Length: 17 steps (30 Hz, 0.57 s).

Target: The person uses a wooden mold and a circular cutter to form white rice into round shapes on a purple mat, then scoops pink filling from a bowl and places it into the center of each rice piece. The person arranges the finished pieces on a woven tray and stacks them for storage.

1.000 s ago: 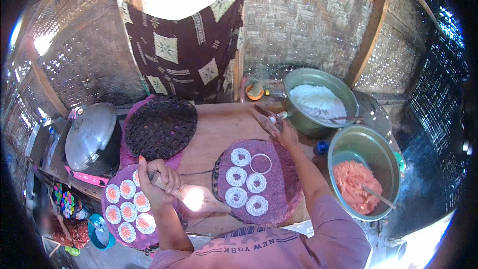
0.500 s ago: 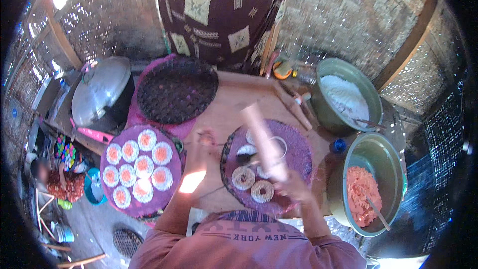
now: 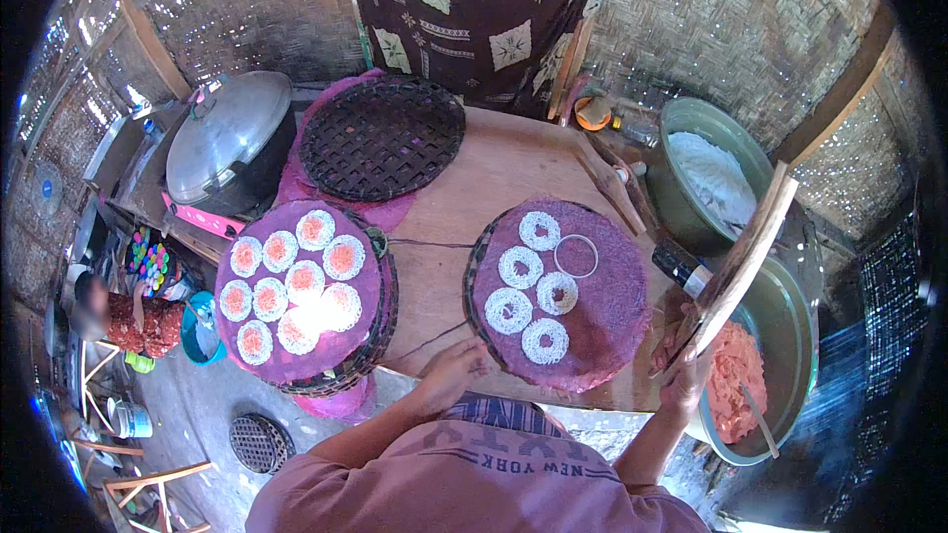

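My right hand is closed around a long pale wooden bar, raised over the table's right edge and partly covering the green basin. Close beside the bar is a black cylinder with a pale end; whether they are joined I cannot tell. My left hand is low at the table's front edge, fingers stretched toward the round tray and nothing in them. That tray, covered with purple mesh cloth, carries several white lacy rings of strands and a thin hoop.
Leftward, another purple-covered tray bears several white rounds with orange centres. Behind it are a woven tray and a lidded pot. At right, green basins hold orange paste and white powder. Someone sits at far left.
My right hand has carried the wooden bar from above the ring tray to the right. My left hand has come back toward the table's front edge. The view has shifted.
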Available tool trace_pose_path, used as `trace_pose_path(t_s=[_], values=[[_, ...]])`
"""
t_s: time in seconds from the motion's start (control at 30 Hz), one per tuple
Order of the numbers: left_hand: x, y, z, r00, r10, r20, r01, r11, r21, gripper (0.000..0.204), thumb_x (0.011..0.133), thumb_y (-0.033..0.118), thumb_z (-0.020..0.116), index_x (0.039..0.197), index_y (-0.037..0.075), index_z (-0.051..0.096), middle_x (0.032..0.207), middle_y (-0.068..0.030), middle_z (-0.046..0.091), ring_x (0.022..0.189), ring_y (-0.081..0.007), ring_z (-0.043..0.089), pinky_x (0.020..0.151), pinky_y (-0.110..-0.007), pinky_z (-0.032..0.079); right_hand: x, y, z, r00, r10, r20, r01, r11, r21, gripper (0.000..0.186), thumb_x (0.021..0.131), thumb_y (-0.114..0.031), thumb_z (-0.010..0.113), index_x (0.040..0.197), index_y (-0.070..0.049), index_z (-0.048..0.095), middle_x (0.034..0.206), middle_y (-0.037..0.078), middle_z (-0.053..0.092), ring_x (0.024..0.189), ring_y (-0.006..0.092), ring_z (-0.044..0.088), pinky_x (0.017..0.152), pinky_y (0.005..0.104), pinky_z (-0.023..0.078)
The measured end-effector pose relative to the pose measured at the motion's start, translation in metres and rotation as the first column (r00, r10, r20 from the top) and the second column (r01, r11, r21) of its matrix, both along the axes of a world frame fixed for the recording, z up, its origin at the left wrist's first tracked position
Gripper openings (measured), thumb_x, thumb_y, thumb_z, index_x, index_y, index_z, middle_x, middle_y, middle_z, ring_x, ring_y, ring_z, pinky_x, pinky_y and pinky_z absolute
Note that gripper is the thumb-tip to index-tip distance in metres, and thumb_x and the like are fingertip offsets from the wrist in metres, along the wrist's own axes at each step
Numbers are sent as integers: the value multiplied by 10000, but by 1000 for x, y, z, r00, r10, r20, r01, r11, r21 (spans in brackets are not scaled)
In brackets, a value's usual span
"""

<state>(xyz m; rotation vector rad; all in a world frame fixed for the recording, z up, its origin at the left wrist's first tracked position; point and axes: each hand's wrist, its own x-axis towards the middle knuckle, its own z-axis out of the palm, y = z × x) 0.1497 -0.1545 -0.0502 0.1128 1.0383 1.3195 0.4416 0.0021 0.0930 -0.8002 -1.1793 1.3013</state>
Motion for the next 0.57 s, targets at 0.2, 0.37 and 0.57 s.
trace_pose_path(t_s=[0.2,0.37,0.57], values=[[-51,75,4,959,62,-276,-7,981,194,385,968,148,461,1350,98,460,958,60,523,803,-72,458,754,-239,387,10,-5,10,996,80,-43,-80,997,3,857,773,-450,765,1359,24,356,835,45,485,581,106,466,491,231,387],[-104,128,16,937,78,-341,-47,994,98,412,937,121,463,1347,89,468,1063,22,584,909,-103,499,843,-283,391,17,-8,13,995,91,-46,-91,996,1,847,792,-436,752,1376,27,349,840,42,489,586,97,466,497,217,388],[-104,129,24,786,146,-601,-9,974,226,488,908,192,527,1361,32,444,1324,-124,530,1223,-228,477,1032,-404,354,21,-9,20,997,69,19,-69,997,16,857,770,-440,772,1367,33,379,851,34,493,590,99,466,501,221,387]])
